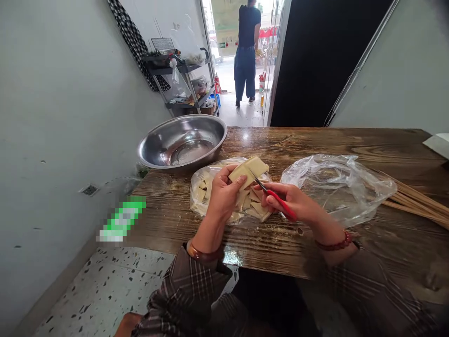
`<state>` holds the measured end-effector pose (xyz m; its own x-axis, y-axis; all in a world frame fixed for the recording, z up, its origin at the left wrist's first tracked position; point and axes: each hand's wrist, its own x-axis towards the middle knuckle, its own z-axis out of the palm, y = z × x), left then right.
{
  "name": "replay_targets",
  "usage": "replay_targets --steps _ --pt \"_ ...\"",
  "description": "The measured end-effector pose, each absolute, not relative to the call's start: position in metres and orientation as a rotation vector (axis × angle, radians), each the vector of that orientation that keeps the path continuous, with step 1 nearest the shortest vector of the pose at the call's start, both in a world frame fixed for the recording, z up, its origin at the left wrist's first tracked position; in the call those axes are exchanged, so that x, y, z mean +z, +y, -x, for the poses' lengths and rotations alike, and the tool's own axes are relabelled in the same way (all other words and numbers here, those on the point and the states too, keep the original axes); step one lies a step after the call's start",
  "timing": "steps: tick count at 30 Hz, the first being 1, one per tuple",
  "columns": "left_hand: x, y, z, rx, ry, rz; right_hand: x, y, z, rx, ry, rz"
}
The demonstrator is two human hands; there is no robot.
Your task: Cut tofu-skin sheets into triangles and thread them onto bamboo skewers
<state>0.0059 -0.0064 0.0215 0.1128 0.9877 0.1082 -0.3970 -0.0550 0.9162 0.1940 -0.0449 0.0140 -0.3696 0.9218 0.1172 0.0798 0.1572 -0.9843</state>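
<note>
Over the clear bag [195, 206] on the table's [164, 227] left part, the left hand [222, 196] pinched a pale folded sheet [258, 164]; the right hand [297, 202] gripped scissors [282, 206], blades against it. Judged step: snipping; the next closure called for a steady sheet, fingertips clear.

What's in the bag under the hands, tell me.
Pale cut pieces, some triangular, show in the bag. The left hand and held sheets hide part of its contents.
</note>
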Motion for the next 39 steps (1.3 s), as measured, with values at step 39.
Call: replay_targets --steps 39 --pt "0.0248 -0.0102 -0.0003 1.065 0.835 -1.281 0.0172 -0.0476 -0.1893 1.431 -1.632 1.042"
